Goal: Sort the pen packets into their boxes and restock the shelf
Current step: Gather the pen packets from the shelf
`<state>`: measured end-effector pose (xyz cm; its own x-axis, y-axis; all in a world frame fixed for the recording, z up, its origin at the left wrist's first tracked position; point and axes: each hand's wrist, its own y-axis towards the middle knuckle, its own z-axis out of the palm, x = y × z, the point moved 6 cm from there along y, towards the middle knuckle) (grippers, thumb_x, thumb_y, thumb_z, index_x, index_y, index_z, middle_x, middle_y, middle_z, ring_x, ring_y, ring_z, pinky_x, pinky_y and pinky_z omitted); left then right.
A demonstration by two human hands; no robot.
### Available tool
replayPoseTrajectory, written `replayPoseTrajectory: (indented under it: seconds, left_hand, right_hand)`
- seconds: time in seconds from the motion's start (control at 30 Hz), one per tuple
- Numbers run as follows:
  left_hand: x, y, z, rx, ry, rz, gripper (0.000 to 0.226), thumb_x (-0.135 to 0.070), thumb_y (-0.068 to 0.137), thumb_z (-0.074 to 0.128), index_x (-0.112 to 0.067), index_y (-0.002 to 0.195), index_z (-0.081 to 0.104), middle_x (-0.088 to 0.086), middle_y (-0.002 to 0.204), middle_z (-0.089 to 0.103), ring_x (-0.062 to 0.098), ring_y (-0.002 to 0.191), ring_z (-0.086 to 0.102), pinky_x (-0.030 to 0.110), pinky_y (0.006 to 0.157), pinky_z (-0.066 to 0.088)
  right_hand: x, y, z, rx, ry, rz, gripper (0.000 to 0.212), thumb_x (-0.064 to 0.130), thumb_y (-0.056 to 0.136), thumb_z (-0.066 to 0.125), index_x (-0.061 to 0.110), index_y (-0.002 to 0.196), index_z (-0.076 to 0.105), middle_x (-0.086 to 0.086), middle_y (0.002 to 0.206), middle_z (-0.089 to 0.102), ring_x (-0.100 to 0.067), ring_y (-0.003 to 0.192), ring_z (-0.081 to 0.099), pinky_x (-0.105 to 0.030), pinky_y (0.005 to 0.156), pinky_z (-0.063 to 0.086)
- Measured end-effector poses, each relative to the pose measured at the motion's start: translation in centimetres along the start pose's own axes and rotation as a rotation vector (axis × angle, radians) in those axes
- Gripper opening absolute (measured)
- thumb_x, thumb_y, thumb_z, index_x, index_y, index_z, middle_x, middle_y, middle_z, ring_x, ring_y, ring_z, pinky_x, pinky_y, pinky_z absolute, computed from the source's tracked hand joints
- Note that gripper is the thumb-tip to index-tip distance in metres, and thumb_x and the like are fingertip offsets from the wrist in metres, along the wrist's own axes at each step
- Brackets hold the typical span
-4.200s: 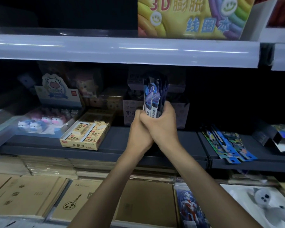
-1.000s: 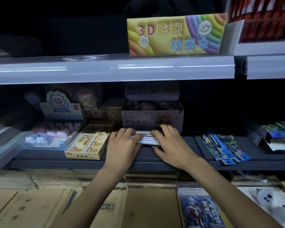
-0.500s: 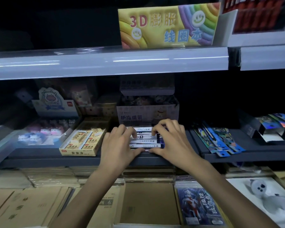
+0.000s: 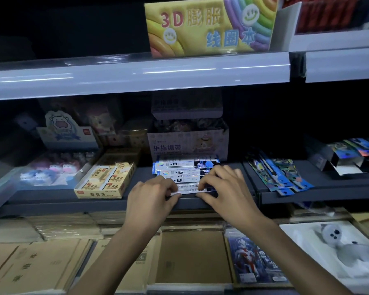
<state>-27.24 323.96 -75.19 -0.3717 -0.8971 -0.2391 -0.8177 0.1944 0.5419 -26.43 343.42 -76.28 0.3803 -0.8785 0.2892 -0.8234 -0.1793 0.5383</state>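
Glossy pen packets (image 4: 184,167) lie fanned on the dark shelf (image 4: 51,202). Left hand (image 4: 151,201) and right hand (image 4: 226,192) pinch the front packet (image 4: 188,189) by its ends; keeping it level should square the row.

Front of pen packets (image 4: 179,166) under L hand (image 4: 151,201) & R hand (image 4: 226,188); print unreadable.
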Motion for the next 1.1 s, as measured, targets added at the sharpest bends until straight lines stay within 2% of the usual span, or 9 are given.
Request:
replayPoseTrajectory:
  seconds: [0.13,0.33,0.6,0.8,0.9,1.1]
  left_hand:
    - [0.0,-0.3,-0.2,-0.009,-0.004,-0.003,0.019,-0.041,0.08,0.084,-0.033,0.077,0.067,-0.016,0.069,0.062,0.006,0.065,0.061,0.03,0.067,0.048]
    - [0.0,-0.5,-0.3,-0.005,-0.006,-0.02,0.02,-0.039,0.079,0.084,-0.033,0.075,0.066,-0.017,0.066,0.061,0.006,0.064,0.06,0.028,0.063,0.04]
    - [-0.6,-0.9,-0.1,0.037,0.007,-0.014,0.017,-0.039,0.081,0.081,-0.033,0.076,0.066,-0.017,0.067,0.06,0.006,0.066,0.061,0.032,0.063,0.048]
    - [-1.6,-1.3,-0.2,0.027,0.028,0.026,0.021,-0.041,0.079,0.084,-0.032,0.075,0.066,-0.015,0.065,0.058,0.008,0.063,0.06,0.031,0.064,0.047]
    - [-2.7,-1.4,0.0,0.019,0.015,0.066,0.017,-0.043,0.082,0.082,-0.032,0.081,0.068,-0.015,0.072,0.062,0.009,0.068,0.064,0.032,0.068,0.049]
    - [-7.9,-0.9,0.3,0.023,-0.088,0.146,0.021,-0.05,0.09,0.057,-0.034,0.099,0.069,-0.016,0.094,0.066,0.014,0.087,0.067,0.037,0.072,0.054]
  right_hand:
    - [-0.1,-0.5,-0.2,-0.013,-0.001,-0.008,0.014,0.039,0.09,0.078,0.033,0.091,0.066,0.015,0.092,0.049,-0.01,0.093,0.046,-0.033,0.085,0.035]
    - [-0.4,-1.1,-0.2,-0.019,0.027,-0.013,0.011,0.039,0.091,0.076,0.032,0.093,0.068,0.015,0.093,0.05,-0.009,0.094,0.047,-0.031,0.085,0.034]
    - [-0.8,-1.9,-0.5,-0.023,0.02,-0.026,0.016,0.038,0.089,0.079,0.029,0.097,0.069,0.013,0.096,0.054,-0.013,0.096,0.052,-0.032,0.086,0.035]
    - [-0.9,-2.5,-0.9,-0.041,0.016,-0.042,0.016,0.039,0.089,0.079,0.029,0.096,0.068,0.012,0.095,0.054,-0.014,0.095,0.052,-0.033,0.086,0.038]
    - [-1.5,-3.2,-2.0,-0.076,0.005,-0.035,0.016,0.04,0.09,0.076,0.028,0.097,0.069,0.012,0.097,0.055,-0.015,0.095,0.054,-0.034,0.085,0.04]
    - [-3.9,-5.2,-6.1,-0.184,-0.05,0.036,0.022,0.047,0.095,0.06,0.028,0.102,0.07,0.011,0.1,0.056,-0.015,0.098,0.056,-0.035,0.089,0.043]
